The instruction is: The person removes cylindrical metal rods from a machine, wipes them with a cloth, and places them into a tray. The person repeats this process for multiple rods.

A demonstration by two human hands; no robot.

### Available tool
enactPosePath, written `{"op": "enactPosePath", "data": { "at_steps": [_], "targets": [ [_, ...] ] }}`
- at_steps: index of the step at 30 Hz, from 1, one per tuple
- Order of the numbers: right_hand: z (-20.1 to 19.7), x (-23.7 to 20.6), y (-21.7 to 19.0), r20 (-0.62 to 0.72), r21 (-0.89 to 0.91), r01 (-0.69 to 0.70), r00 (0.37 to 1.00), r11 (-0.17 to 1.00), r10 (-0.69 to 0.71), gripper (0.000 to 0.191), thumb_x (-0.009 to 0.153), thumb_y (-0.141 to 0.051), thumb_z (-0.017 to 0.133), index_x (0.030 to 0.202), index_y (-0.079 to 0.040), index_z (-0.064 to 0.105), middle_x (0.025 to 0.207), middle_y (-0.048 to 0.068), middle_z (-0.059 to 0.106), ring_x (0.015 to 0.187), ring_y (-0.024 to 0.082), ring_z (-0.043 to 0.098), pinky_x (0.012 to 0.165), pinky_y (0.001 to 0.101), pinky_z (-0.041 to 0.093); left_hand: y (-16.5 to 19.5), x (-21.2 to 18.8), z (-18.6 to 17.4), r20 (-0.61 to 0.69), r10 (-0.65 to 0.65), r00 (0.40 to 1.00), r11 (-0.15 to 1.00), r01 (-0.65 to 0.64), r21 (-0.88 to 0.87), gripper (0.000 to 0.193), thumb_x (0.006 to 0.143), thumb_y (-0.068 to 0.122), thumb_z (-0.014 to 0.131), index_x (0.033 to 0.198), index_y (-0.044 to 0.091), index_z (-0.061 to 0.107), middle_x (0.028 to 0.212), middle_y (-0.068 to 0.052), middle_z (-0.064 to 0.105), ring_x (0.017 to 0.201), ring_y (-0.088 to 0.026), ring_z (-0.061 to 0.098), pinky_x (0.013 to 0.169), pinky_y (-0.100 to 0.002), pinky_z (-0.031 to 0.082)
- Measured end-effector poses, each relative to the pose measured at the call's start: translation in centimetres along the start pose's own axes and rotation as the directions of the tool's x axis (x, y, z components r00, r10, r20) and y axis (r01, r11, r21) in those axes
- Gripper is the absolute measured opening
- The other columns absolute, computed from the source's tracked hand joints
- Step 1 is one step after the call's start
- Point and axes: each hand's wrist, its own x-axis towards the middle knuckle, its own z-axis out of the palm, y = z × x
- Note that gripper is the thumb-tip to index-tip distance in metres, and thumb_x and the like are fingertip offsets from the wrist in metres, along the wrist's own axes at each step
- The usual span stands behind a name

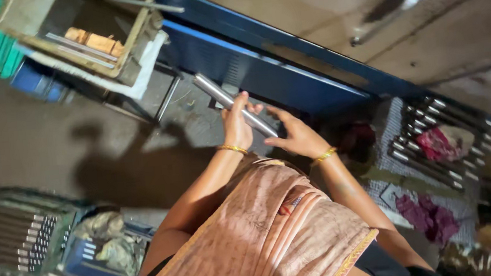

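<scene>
Steel-grey, shiny, smooth round rod (232,104)

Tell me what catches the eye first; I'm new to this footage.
A shiny metal rod held in both hands, the left hand and the right hand, mid-frame before a blue panel. More rods fill a crate at lower left, and others lie in a rack at right.

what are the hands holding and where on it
A metal rod: the left hand grips around its middle, and the right hand is at its lower end, though that contact is partly hidden.
</scene>
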Motion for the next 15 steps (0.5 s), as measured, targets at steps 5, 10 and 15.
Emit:
{"op": "enactPosePath", "data": {
  "at_steps": [5, 10, 15],
  "targets": [
    [0.0, -1.8, 2.7, -0.202, 0.022, -0.299, 0.933, 0.954, 0.297, 0.06, 0.081, -0.024, 0.083, 0.128, 0.002, 0.057, 0.098, 0.018, 0.07, 0.092, 0.024, 0.068, 0.083, 0.0347, 0.054, -4.2, -1.5, 5.5, 0.268, -0.08, 0.96, 0.994, 0.058, 0.091, 0.022, 0.092, 0.006, 0.072, 0.089, 0.01, 0.051, 0.073, -0.004, 0.056, 0.067, -0.017, 0.062, 0.07, -0.034, 0.058],
    [-2.8, -8.7, 4.9, -0.243, 0.1, -0.367, 0.892, 0.925, 0.38, 0.032, 0.083, -0.026, 0.084, 0.096, -0.002, 0.067, 0.079, 0.015, 0.068, 0.073, 0.02, 0.061, 0.07, 0.0373, 0.053, -5.5, 0.7, 9.7, 0.333, -0.109, 0.937, 0.99, 0.072, 0.121, 0.017, 0.097, 0.01, 0.069, 0.094, 0.011, 0.052, 0.067, 0.0, 0.048, 0.057, -0.01, 0.048, 0.054, -0.027, 0.045],
    [-5.7, -14.9, 6.1, -0.24, 0.249, -0.405, 0.854, 0.88, 0.461, 0.033, 0.083, -0.03, 0.082, 0.099, -0.005, 0.068, 0.082, 0.011, 0.074, 0.075, 0.016, 0.069, 0.072, 0.0353, 0.054, -11.2, 0.4, 12.1, 0.451, -0.268, 0.851, 0.961, 0.207, 0.181, 0.017, 0.1, 0.015, 0.065, 0.092, 0.014, 0.05, 0.064, 0.001, 0.042, 0.052, -0.01, 0.041, 0.05, -0.027, 0.039]
  ]
}}
